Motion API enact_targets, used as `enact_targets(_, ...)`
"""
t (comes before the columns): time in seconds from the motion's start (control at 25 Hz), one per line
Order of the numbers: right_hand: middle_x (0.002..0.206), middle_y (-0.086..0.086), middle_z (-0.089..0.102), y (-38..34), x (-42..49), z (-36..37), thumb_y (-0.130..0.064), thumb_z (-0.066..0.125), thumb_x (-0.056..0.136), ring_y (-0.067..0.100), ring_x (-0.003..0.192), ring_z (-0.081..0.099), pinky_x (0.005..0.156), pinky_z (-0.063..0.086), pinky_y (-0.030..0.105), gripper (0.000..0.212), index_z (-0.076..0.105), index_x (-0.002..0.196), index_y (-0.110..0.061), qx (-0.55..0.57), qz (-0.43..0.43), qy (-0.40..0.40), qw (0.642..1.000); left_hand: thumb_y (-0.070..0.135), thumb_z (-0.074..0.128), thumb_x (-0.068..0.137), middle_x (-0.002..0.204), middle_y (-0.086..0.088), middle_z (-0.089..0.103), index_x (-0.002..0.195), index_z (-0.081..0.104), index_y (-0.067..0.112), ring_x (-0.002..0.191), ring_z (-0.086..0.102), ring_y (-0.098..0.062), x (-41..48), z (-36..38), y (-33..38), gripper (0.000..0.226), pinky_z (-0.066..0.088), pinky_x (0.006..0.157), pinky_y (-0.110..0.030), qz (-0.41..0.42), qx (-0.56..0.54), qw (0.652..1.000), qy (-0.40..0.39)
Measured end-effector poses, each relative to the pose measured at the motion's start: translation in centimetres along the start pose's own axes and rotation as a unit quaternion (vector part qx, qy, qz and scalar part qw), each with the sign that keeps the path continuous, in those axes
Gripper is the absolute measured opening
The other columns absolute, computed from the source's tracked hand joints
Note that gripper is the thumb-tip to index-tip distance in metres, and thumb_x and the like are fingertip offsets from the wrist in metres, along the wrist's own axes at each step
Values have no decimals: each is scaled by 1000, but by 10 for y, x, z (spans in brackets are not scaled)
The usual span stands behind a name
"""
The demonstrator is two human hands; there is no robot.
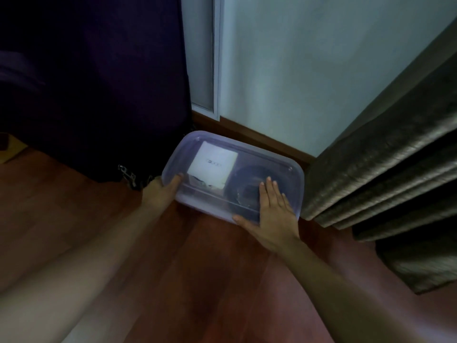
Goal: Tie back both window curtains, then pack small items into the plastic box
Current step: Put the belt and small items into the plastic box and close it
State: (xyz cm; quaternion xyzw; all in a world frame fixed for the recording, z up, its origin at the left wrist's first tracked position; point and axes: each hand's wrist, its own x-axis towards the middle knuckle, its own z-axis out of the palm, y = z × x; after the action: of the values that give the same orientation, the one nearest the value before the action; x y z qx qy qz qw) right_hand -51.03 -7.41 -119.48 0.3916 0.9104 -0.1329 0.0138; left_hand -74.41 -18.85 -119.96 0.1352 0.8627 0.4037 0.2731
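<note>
Closing plastic box [203, 205]: right hand [274, 209] flat, fingers straight, pressing lid [269, 158]; left hand [163, 188] pinching left rim; next, probably seating far edges.

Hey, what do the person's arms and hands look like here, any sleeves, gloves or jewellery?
Both arms are bare: no sleeve shows on the left forearm or the right forearm up to the frame's edge. The left hand and right hand wear no gloves. No watch, bracelet or ring is visible, though the light is dim.
</note>
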Motion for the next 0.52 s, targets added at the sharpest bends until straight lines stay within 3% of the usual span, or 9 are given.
enact_targets(0.2,158,13,8,-1,17,6,-93,2,60,24,146,9,114,6,34,124,8,150,-8,-23,26,34,999,54,60,82,117,-16,64,122,59,8,107,60,-31,29,10,16,60,49,95,-41,-11,-42,999,-6)
enact_targets(0.4,152,19,29,-5,19,10,-88,17,68,31,139,32,110,27,42,115,28,145,-4,-43,46,62,996,55,60,81,116,-13,64,121,59,15,106,61,-30,41,11,12,57,49,96,-43,2,-30,999,-29)
enact_targets(0.52,154,19,21,-10,20,4,-86,25,67,31,142,24,113,23,42,114,21,147,-4,-20,52,22,998,56,56,84,114,-14,64,120,60,8,106,60,-30,36,12,19,60,49,95,-40,9,7,1000,-16)
